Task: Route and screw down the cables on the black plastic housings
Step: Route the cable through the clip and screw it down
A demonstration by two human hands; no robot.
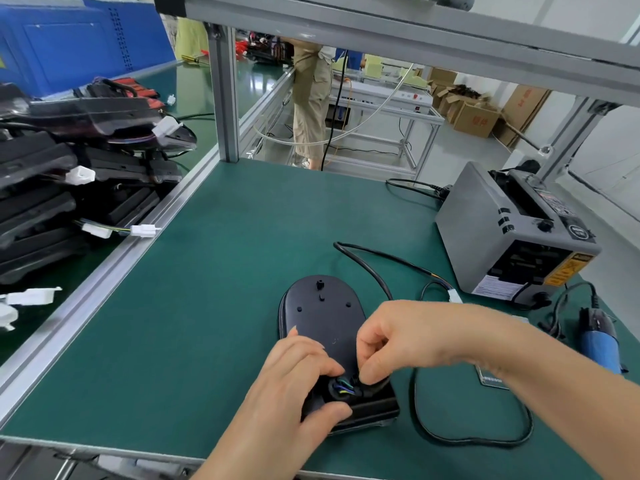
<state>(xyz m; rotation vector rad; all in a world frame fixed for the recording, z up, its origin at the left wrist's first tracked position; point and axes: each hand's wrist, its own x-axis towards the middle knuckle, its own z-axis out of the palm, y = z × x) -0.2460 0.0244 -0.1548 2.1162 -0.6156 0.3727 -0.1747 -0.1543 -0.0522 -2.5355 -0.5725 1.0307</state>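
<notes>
Head view shows us the oval black housing by the tabletop's near edge, left grip clasping it, right grip pinching its cable.

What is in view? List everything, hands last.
housing: one, black, on the mat, under the hands
cable: one, black, looped on the mat right of the housing
wires: a few, blue, yellow, green, at the housing's near end
connector: one, white, at the cable's far end
stacked housings: many, black, far left
tape dispenser: one, grey, right of the mat
hand tool: one, blue and black, right edge
mat: one, green, bench top
cardboard boxes: several, brown, far right
standing person: one, khaki trousers, background
left hand: one, bare, grips the housing's near end
right hand: one, bare, pinches the cable there
</notes>
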